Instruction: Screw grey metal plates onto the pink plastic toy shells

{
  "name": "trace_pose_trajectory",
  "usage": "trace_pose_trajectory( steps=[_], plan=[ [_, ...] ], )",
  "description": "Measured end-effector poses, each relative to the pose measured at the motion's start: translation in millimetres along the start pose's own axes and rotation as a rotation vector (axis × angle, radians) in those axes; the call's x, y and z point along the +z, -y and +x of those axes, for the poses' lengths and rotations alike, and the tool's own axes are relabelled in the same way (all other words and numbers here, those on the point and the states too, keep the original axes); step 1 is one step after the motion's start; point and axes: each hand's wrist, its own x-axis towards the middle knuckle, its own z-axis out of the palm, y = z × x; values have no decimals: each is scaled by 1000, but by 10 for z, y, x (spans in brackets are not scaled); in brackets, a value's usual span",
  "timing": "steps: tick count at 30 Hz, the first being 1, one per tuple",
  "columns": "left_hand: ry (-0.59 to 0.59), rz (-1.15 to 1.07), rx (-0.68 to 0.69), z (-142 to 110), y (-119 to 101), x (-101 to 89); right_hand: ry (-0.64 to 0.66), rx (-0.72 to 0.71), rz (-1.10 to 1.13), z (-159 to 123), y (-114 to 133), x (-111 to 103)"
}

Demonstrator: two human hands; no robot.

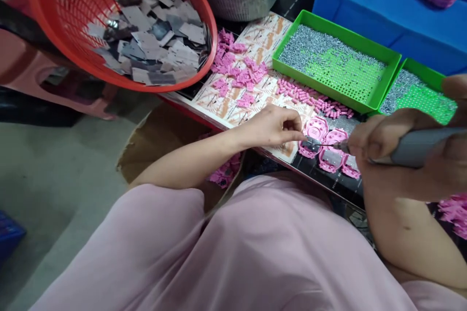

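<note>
Right grip (pixel 386 129) clamped on grey driver (pixel 419 146), shaft at pink housing (pixel 316 126)

I have the driver at my three o'clock, its thin metal shaft pointing toward nine. The pink housing lies nearer my view's centre along that line, on the dark surface (pixel 330 181). It is glossy, with a lobed outline and a slotted raised panel at its twelve; a dark, flat plate (pixel 310 146) spans its six o'clock half. My left grip (pixel 279 126) reaches in from nine, thumb and forefinger close together at the plate; whether they pinch anything, I cannot tell. Two similar housings (pixel 333 156), fitted with paler plates, follow at four o'clock.
</note>
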Motion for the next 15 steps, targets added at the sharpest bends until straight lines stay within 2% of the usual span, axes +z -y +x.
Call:
trace_pose_trajectory(
  steps=[5,9,12,15],
  plan=[
    [-17,150,65,-133,42,103,-47,42,1,-64,-51,184],
    [-94,313,260,-192,108,208,-65,40,-45,-37,-51,235],
    [-170,413,410,-198,150,309,38,67,-44,30,-37,251],
    [-141,495,499,-168,179,408,186,154,-107,77,-17,256]
  ],
)
